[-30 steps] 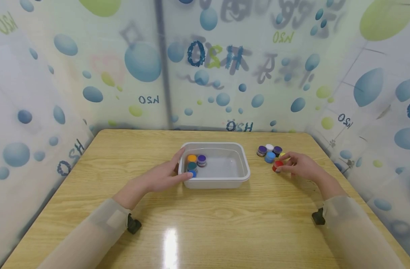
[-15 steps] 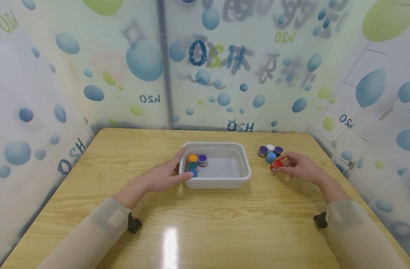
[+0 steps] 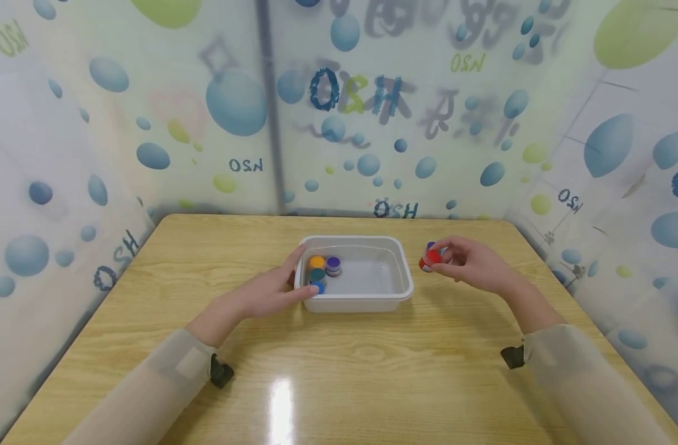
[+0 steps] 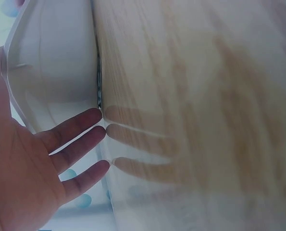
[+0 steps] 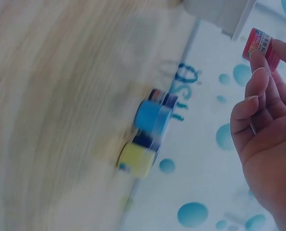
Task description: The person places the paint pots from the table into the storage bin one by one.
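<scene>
My right hand (image 3: pixel 478 266) pinches a small red paint pot (image 3: pixel 429 261) between thumb and fingers, just right of a white plastic tub (image 3: pixel 366 298). The right wrist view shows the pot's printed label, with the pot raised off the table. At the tub's left end, my left hand (image 3: pixel 261 293) rests with its thumb over the front rim. Its other fingers stretch straight down the outside wall, fingertips at the tabletop in the left wrist view. Inside the tub's left part sit an orange pot (image 3: pixel 317 262), a purple pot (image 3: pixel 333 265), a green pot (image 3: pixel 316 275) and a blue pot (image 3: pixel 319 287).
Beyond my right hand stand more pots, mostly hidden by it in the head view. The right wrist view shows a light blue pot (image 5: pixel 153 117), a yellow pot (image 5: pixel 136 160) and dark-lidded ones. Patterned curtains surround the wooden table (image 3: pixel 339 371).
My right hand has picked up the red pot from the group and carried it left and upward, toward the tub. My left hand and the tub have stayed in place.
</scene>
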Demonstrator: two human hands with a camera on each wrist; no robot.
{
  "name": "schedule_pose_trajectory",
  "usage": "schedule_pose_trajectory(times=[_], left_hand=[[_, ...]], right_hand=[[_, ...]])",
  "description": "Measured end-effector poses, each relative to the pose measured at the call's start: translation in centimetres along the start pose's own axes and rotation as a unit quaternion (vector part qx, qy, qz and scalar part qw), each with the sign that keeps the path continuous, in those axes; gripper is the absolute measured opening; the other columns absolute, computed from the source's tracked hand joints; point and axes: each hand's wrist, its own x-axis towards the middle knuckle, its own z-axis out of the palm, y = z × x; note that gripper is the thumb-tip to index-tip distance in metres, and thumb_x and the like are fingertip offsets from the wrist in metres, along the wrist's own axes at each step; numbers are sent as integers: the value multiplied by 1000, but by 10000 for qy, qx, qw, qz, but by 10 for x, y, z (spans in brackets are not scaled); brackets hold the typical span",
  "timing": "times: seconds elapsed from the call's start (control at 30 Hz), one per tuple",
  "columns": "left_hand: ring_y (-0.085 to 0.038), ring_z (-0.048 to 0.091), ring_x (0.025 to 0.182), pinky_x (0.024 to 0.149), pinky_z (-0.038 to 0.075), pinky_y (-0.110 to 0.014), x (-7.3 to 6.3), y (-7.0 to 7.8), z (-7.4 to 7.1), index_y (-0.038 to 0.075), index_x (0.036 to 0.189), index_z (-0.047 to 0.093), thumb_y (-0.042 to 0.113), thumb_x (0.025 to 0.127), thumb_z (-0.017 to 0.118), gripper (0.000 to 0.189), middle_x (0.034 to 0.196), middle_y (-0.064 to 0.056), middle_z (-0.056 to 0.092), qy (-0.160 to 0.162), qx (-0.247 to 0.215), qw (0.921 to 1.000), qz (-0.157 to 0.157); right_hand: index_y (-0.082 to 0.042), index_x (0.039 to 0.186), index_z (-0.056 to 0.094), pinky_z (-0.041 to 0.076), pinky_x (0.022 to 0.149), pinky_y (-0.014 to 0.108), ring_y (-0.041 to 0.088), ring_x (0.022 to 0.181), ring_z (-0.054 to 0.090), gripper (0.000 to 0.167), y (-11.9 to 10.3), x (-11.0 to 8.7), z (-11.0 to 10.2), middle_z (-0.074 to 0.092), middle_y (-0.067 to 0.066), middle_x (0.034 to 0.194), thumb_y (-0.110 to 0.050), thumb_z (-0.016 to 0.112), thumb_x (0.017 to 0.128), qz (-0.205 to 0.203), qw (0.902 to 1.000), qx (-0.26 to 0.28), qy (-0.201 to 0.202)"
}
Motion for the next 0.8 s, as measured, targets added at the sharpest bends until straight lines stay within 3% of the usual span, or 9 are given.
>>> schedule_pose_trajectory(times=[0.43, 0.8], left_hand=[[-25, 64, 129, 118, 49, -55, -1, 2, 0, 30, 178, -10, 76, 103, 56, 110, 160, -17, 57, -38, 28, 10000, -60], [-26, 64, 131, 119, 49, -55, -1, 3, -1, 30, 178, -9, 75, 103, 57, 109, 161, -18, 56, -37, 16, 10000, -55]], right_hand=[[-14, 128, 73, 54, 72, 28, 22, 80, 63, 33, -40, 29, 30, 74, 4, 96, -21, 86, 98, -435, 9990, 97, -86], [-15, 130, 71, 55, 76, 34, 23, 84, 64, 33, -61, 56, 63, 74, 3, 98, -21, 82, 99, -569, 9971, 68, -498]])
